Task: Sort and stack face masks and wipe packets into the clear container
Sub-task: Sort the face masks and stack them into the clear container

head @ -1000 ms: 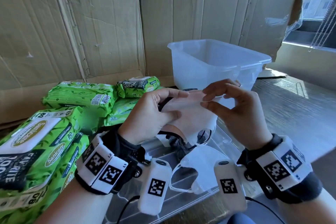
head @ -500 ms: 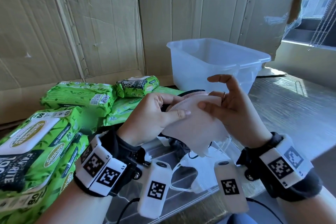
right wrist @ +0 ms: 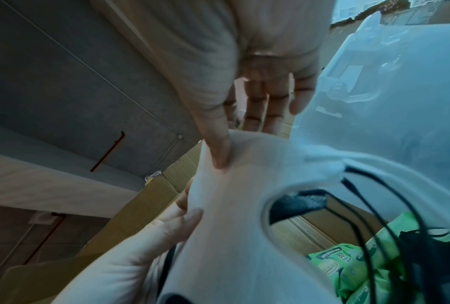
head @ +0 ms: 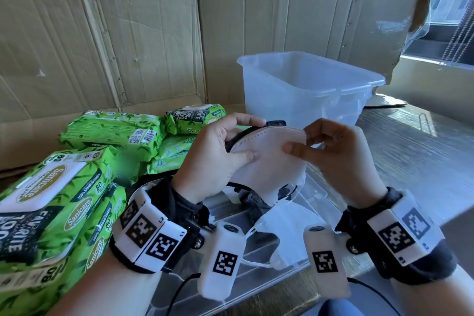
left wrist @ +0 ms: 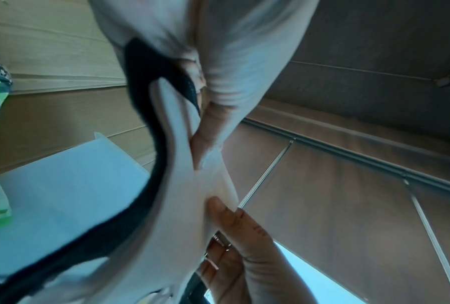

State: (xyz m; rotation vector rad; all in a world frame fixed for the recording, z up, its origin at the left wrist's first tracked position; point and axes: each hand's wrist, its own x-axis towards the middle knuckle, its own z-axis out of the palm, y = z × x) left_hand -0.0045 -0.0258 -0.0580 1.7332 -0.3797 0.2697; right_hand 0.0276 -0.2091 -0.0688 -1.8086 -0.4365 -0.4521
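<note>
White mask (head: pixel 272 161) w/ black strap; green leaf-print wipe packs (head: pixel 51 202); clear container (head: pixel 307 90).

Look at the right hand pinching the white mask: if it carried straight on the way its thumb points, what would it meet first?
The right hand points leftward across the white mask, so it would probably meet the left hand gripping the opposite edge; depth is unclear.

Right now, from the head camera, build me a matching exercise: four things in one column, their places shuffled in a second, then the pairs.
Things:
1. white mask
2. clear tub
3. green wipe packs
4. second white mask

Places:
A. piled at the left
B. lying on a clear lid below the hands
C. standing by the cardboard wall
D. pinched by left hand and right hand

Pairs: 1-D, 2-C, 3-A, 4-B
</note>
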